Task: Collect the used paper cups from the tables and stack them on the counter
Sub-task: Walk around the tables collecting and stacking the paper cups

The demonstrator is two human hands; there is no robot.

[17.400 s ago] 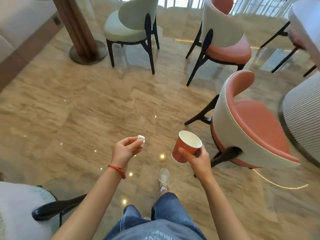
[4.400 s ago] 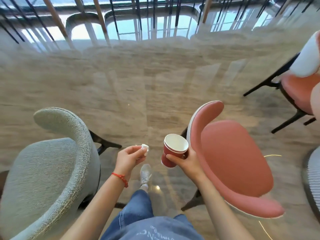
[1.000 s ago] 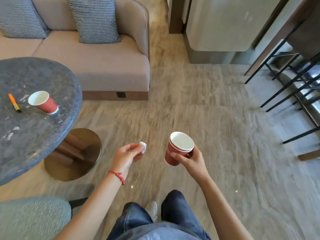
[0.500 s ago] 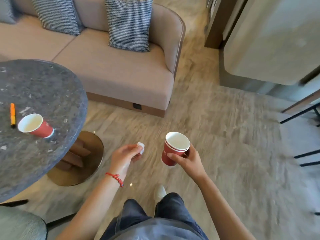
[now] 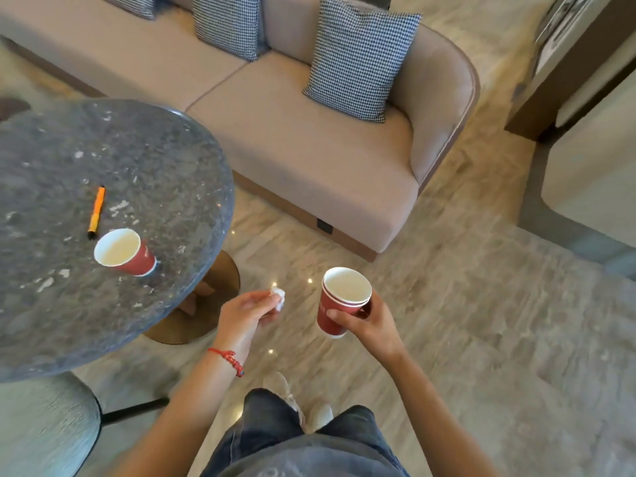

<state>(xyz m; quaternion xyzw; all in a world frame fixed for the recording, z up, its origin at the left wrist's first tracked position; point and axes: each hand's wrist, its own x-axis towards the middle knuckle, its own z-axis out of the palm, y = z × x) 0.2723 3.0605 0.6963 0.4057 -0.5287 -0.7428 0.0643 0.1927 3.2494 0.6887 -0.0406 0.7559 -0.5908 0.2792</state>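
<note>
**Now holding nested cups beside the round table**

Right now I am gripping a nested stack of red paper cups (image 5: 339, 306) in my right hand (image 5: 370, 321), fingers curled round the wall and the open mouth facing up. Two rims are showing, one just inside the other. My left hand (image 5: 246, 316) is pinching a small white wad of tissue (image 5: 278, 297) between thumb and fingertips, with a red bracelet (image 5: 229, 359) sitting on that wrist.

Off to my left, another red paper cup (image 5: 125, 253) is standing upright on the dark stone round table (image 5: 144, 149), near its edge. An orange pen (image 5: 96, 212) is lying just beyond that cup, its near tip close to the rim. Behind the table a beige sofa (image 5: 309, 160) is carrying checked cushions (image 5: 358, 60). I am standing on a pale marble floor (image 5: 499, 321), both hands well apart from the table.
</note>
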